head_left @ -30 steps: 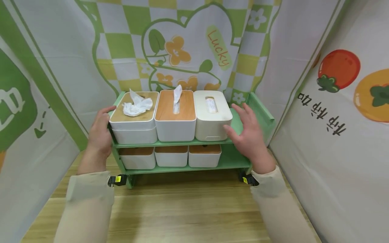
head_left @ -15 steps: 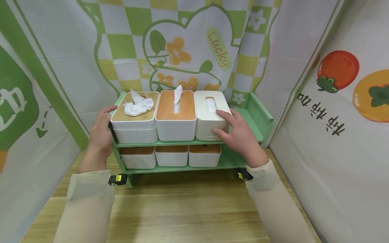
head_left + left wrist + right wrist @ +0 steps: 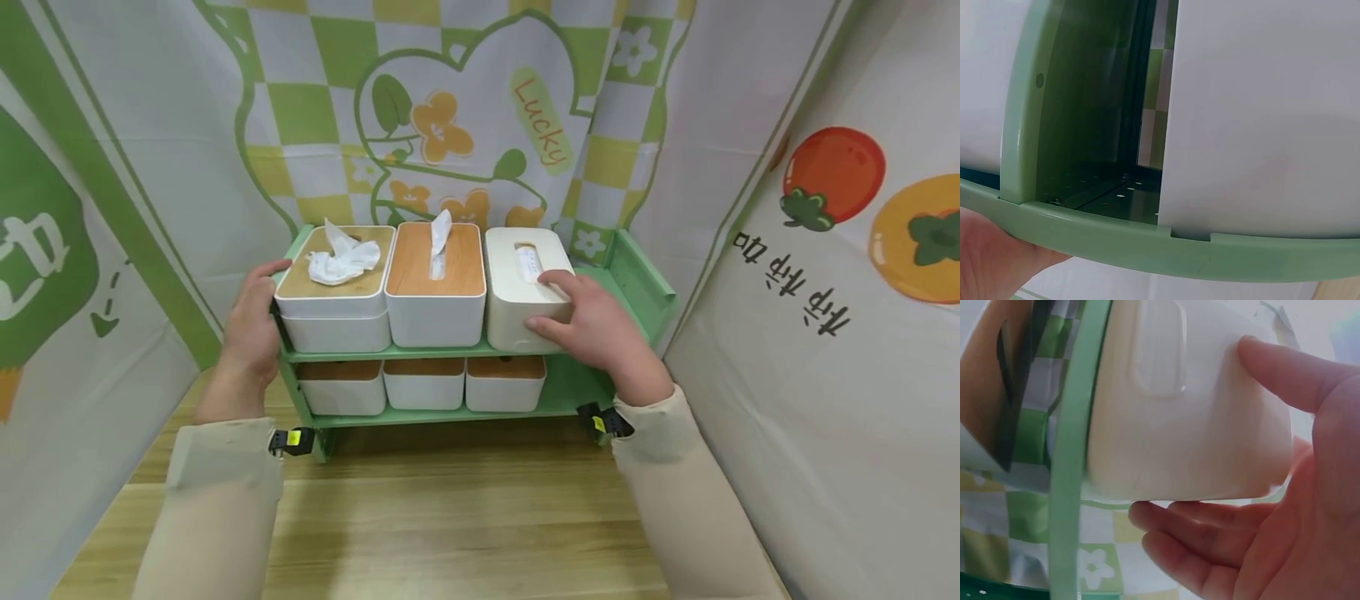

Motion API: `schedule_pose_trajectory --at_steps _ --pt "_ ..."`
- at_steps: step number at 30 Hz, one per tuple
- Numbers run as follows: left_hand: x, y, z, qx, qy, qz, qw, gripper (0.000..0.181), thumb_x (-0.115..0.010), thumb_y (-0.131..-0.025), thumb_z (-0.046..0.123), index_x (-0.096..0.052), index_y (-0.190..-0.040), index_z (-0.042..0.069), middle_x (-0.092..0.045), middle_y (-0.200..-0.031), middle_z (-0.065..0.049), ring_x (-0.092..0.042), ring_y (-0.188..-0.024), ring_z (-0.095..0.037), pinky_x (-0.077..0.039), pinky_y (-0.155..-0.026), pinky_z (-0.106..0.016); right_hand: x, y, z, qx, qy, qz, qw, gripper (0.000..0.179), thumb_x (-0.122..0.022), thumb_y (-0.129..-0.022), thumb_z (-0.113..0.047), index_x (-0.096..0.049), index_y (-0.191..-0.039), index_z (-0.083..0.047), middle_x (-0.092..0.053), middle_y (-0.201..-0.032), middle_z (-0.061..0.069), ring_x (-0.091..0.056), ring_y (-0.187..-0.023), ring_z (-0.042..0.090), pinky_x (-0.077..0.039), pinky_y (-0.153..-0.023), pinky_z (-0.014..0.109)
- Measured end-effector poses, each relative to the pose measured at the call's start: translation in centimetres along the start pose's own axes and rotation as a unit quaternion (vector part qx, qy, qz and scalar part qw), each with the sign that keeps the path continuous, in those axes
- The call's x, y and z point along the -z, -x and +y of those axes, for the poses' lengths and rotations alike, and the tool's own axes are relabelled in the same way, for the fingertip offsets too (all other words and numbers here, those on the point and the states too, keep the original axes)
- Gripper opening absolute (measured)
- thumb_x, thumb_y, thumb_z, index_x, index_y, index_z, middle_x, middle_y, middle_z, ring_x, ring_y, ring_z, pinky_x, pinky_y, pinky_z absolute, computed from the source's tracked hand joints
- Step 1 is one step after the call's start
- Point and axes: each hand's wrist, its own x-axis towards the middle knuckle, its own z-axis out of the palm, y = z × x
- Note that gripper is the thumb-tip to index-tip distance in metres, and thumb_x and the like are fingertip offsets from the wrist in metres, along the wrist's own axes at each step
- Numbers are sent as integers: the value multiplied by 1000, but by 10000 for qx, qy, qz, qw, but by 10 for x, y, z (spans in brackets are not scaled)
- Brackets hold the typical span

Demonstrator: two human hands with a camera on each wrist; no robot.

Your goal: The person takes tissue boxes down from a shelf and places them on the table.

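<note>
A cream tissue box (image 3: pixel 525 283) stands at the right end of the row on the upper shelf, turned slightly. My right hand (image 3: pixel 592 321) grips it, thumb on the front face and index finger on top near the slot. In the right wrist view the other fingers of the right hand (image 3: pixel 1210 534) run along the box's side. My left hand (image 3: pixel 247 329) holds the left end of the green shelf rack (image 3: pixel 450 353). To the right of that hand sits a white box with a bamboo lid (image 3: pixel 296 279) and crumpled tissue (image 3: pixel 343 260). A wood-lidded tissue box (image 3: pixel 435 317) stands in the middle.
Several white boxes with brown lids, such as the middle box (image 3: pixel 424 392), line the lower shelf. The rack's raised right end panel (image 3: pixel 645 283) stands beyond my right hand. A patterned curtain (image 3: pixel 300 108) hangs behind, and the wood-grain table (image 3: pixel 450 517) lies in front.
My right hand has come left onto the cream tissue box and taken hold of it. The box has since shifted a little right and turned. The left hand stays at the rack's left end.
</note>
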Motion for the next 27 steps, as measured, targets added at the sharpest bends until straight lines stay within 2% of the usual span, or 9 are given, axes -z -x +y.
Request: schedule_pose_trajectory --at_steps 7,14,22,27 --pt "2 1 0 44 -4 54 10000 51 -22 -106 32 -40 -152 23 -20 -162 -9 -18 -142 -29 -13 -115 -49 1 5 -4 -10 147 -78 9999 70 -73 -91 -41 -45 -149 -13 -51 -138 24 -48 -124 37 -40 -100 51" --pt "0 1 1 122 -14 49 9999 51 -22 -106 34 -40 -153 24 -19 -162 -7 -18 -143 -29 -14 -115 -50 9 18 -7 -369 146 -162 9991 70 -74 -90 -39 -44 -149 -14 -49 -139 25 -48 -123 37 -40 -99 52" --pt "0 1 2 30 24 90 10000 50 -23 -106 32 -41 -152 21 -22 -162 -6 -19 -142 -27 -14 -115 -48 13 21 -7 -472 192 -279 9983 70 -73 -90 -41 -44 -149 -16 -48 -140 23 -46 -126 37 -39 -100 52" --pt "-1 -1 2 148 45 46 9999 51 -23 -106 33 -40 -152 23 -19 -163 -6 -17 -143 -28 -13 -115 -49 16 25 -7 -625 229 -320 9973 71 -74 -89 -40 -45 -149 -17 -48 -141 23 -46 -126 37 -38 -100 53"
